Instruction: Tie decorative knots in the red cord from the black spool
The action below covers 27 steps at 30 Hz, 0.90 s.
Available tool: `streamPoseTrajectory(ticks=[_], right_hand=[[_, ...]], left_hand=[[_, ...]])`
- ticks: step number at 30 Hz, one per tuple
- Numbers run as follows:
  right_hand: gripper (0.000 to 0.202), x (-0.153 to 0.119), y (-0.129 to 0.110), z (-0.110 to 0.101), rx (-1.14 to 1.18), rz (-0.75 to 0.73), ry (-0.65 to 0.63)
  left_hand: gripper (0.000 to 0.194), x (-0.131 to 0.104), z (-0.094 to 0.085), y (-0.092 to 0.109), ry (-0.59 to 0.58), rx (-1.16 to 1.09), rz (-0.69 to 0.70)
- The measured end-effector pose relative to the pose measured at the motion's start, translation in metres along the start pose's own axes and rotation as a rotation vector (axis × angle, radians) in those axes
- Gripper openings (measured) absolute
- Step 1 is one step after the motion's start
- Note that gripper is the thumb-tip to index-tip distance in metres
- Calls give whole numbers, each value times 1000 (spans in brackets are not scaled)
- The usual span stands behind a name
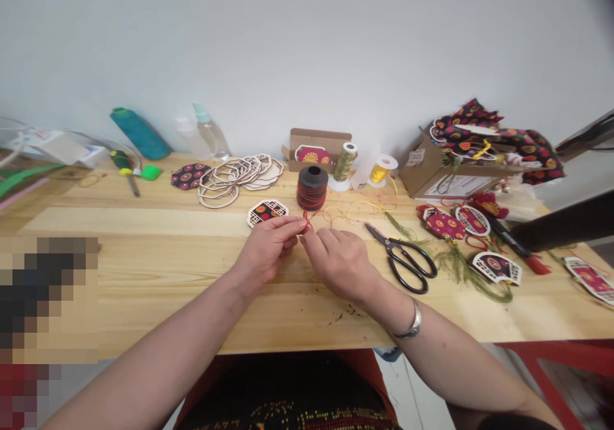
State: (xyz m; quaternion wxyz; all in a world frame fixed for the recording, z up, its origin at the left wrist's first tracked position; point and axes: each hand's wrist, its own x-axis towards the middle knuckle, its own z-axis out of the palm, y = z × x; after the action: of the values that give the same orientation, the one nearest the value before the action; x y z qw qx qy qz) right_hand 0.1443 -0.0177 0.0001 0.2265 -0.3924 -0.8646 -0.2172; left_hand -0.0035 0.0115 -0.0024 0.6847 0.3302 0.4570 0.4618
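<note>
Both forearms reach forward over the worktop; left hand and right hand meet fingertip to fingertip, pinching red cord just near of the spool.

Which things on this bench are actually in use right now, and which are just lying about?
In use: left hand and right hand pinching the red cord, which seems to run from the red spool.

Lying about: scissors, wooden frames, yellow spool, teal cone, spray bottle.

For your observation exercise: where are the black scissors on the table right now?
In the head view, the black scissors lie flat on the wooden table, just right of the right hand, with green tassels beside them.
</note>
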Motion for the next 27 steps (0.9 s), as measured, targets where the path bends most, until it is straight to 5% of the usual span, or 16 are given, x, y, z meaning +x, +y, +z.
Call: streamPoseTrajectory(ticks=[9,12,14,17,21,24,27], right_hand=[[24,1,-3,-1,-37,-119,-16],[21,1,0,-3,186,-158,38],[20,3,3,-4,456,-29,103],[20,7,11,-1,821,447,137],[25,13,17,8,1435,985,-76],[32,15,17,12,1794,1103,-185],[34,14,15,11,1868,1100,-193]], left_hand=[[16,0,0,1,-39,-70,-92],[18,0,0,1,-49,-60,-82],[19,1,-1,1,-48,-72,-67],[19,1,0,1,-38,-79,-51],[19,0,2,2,-28,-31,-56],[20,-2,4,3,4,2,-43],[21,-4,6,3,-4,41,-20]])
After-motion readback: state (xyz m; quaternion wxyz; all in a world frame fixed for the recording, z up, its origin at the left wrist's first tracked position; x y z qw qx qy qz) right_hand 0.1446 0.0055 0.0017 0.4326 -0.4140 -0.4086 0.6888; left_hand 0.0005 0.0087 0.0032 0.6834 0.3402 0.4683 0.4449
